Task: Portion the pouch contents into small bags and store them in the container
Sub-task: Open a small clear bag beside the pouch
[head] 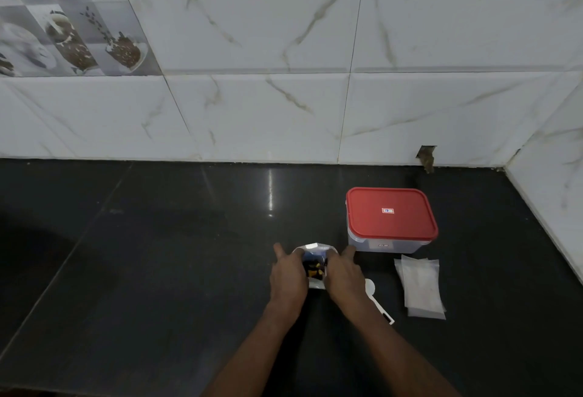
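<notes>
A small white pouch [315, 265] with a dark blue and yellow print stands on the black counter [164, 254], its top pulled open. My left hand [288, 275] grips its left side and my right hand [342, 273] grips its right side. A clear container with a red lid [391, 213] stands shut just behind and to the right. A stack of small clear bags [421, 289] lies flat to the right. A white plastic spoon [377, 297] lies between my right wrist and the bags, partly hidden by the arm.
A white marble-tiled wall [284, 97] runs along the back of the counter, and a side wall [555, 182] closes it off on the right. A small broken gap [426, 157] shows at the foot of the back wall.
</notes>
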